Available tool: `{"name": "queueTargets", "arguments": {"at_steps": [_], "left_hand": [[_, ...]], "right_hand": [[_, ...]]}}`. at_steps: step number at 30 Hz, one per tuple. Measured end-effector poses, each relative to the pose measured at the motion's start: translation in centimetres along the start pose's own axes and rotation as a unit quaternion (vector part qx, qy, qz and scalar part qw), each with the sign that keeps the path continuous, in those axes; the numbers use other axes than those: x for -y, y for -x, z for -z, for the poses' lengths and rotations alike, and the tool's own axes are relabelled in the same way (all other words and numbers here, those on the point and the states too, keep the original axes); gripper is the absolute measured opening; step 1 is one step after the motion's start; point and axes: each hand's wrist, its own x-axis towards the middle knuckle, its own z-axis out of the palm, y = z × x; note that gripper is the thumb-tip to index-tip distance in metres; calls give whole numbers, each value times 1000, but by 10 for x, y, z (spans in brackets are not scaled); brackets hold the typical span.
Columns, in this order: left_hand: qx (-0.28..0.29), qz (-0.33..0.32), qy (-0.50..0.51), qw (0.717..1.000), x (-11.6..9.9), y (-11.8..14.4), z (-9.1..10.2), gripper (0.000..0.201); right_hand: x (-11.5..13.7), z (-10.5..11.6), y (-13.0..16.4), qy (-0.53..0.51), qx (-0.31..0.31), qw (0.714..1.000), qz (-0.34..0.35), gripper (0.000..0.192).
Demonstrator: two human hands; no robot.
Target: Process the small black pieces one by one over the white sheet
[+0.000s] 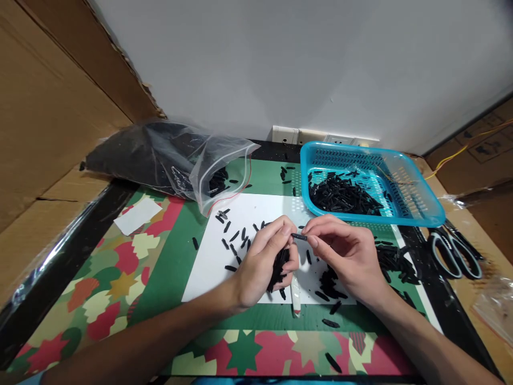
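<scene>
We pinch one little black stick (298,236) between both hands, our left hand (262,264) also clenched on a bunch of sticks (279,264), near the blue basket (417,209).

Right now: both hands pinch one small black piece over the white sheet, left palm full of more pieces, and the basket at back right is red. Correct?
Not quite. The basket at back right is blue, not red, as the head view shows. The rest holds: the left hand and right hand pinch one small black piece over the white sheet, and the left palm holds more pieces.
</scene>
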Motion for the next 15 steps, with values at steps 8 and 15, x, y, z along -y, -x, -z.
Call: {"name": "queueTargets", "arguments": {"at_steps": [8,15], "left_hand": [[3,-10,-33,999,-1,3,-1,35],[-4,-33,-37,999,-1,3,-2,35]], "right_hand": [[3,1,-2,3,-8,1000,-17,10],[6,3,-2,32,-9,999,-18,9]]}}
